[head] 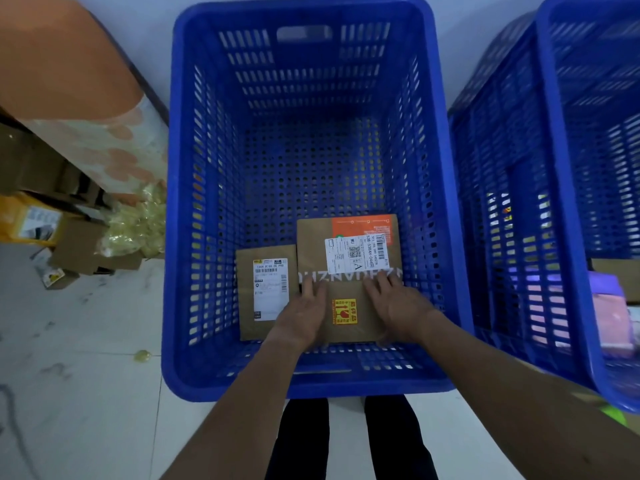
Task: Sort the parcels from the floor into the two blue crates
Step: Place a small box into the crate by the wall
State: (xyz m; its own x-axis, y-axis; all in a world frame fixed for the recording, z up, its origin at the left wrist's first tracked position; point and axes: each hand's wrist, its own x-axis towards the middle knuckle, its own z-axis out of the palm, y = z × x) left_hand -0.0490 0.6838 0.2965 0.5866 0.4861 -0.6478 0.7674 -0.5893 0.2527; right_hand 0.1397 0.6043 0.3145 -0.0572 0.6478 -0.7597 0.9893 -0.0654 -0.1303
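Observation:
A deep blue crate (180, 202) stands in front of me. Two brown cardboard parcels lie side by side on its floor near the front wall. The larger parcel (349, 292) has an orange patch, a white label and a yellow sticker. Both my hands lie flat on its top: my left hand (304, 311) on its left part, my right hand (394, 303) on its right part, fingers straight. The smaller parcel (265, 292) with a white label lies to its left. A second blue crate (561, 168) stands at the right, holding a pink parcel (613, 317).
Loose cardboard boxes (79, 247), a yellow parcel (27, 220) and crumpled yellowish wrap (135, 226) lie on the pale tiled floor at the left, beside an orange and white roll (69, 81). My legs stand just behind the crate's front rim.

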